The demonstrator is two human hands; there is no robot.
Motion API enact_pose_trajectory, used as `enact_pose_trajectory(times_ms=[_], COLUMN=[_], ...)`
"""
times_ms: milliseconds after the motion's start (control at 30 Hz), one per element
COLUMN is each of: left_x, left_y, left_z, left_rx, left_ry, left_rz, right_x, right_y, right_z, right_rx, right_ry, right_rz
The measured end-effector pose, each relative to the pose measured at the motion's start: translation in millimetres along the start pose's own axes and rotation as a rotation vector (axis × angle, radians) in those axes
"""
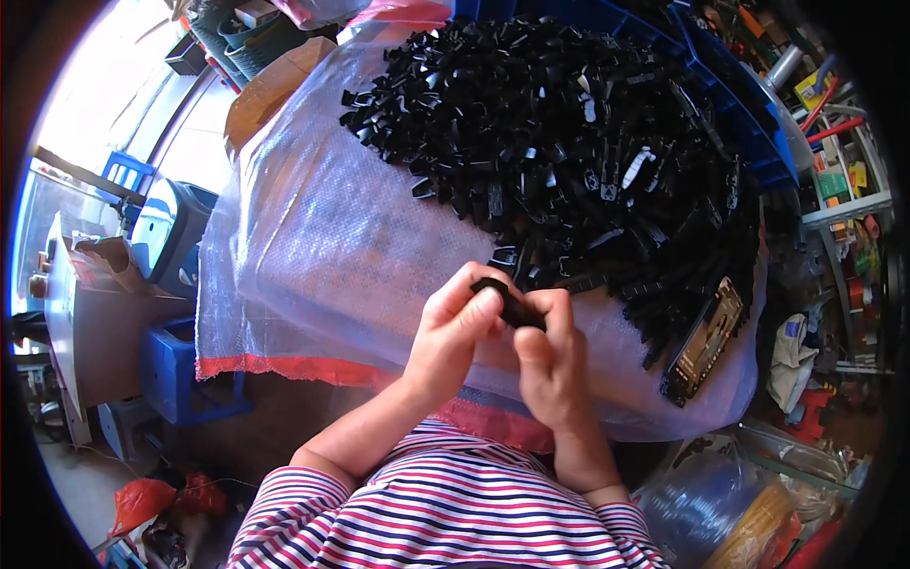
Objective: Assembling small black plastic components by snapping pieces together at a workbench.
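Observation:
Between my two hands is a small black plastic part [513, 305], held just above the near edge of a large heap. My left hand [453, 318] is closed on its left end, thumb pressed on top. With bent fingers and thumb, my right hand [552, 356] grips the other end. The part's far side is hidden by my fingers. Beyond my hands spreads the heap of black plastic parts [569, 142], with a few pale pieces among them. It lies on a whitish woven plastic sheet [351, 228] with a red hem.
A flat dark panel with a brown face [706, 341] lies at the heap's right edge. Blue crates [739, 104] stand behind the heap. Blue stools [180, 365] are on the left. Shelving with tools [844, 180] rises at the right, above plastic-wrapped rolls [711, 507].

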State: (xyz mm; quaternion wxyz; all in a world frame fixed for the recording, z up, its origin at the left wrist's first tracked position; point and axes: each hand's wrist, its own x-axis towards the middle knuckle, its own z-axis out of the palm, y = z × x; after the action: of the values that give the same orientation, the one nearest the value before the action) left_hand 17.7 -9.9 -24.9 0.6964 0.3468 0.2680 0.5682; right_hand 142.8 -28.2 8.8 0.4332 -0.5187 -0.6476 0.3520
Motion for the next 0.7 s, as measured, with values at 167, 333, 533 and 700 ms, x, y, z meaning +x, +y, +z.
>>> enact_pose_trajectory(times_ms=[167, 333, 533, 700], left_x=[25.5, 60.5, 78.5, 61.9], left_y=[32.6, 56.1, 44.9, 49.3], left_z=[-13.4, -53.5, -61.9, -46.1], left_rx=[-0.500, 1.065, 1.718, 1.520], left_ry=[0.074, 0.394, 0.303, 0.239], left_rz=[-0.102, 0.257, 0.251, 0.430], right_x=[11.5, 3.9, -2.6, -2.6], right_y=[17.4, 27.8, 34.9, 31.7], right_z=[-45.0, -49.0, -37.9, -38.8], right_rx=[-0.757, -0.762, -0.344, 0.070], right_ry=[-0.016, -0.030, 0.283, 0.364], right_rz=[-0.180, -0.171, -0.228, -0.259])
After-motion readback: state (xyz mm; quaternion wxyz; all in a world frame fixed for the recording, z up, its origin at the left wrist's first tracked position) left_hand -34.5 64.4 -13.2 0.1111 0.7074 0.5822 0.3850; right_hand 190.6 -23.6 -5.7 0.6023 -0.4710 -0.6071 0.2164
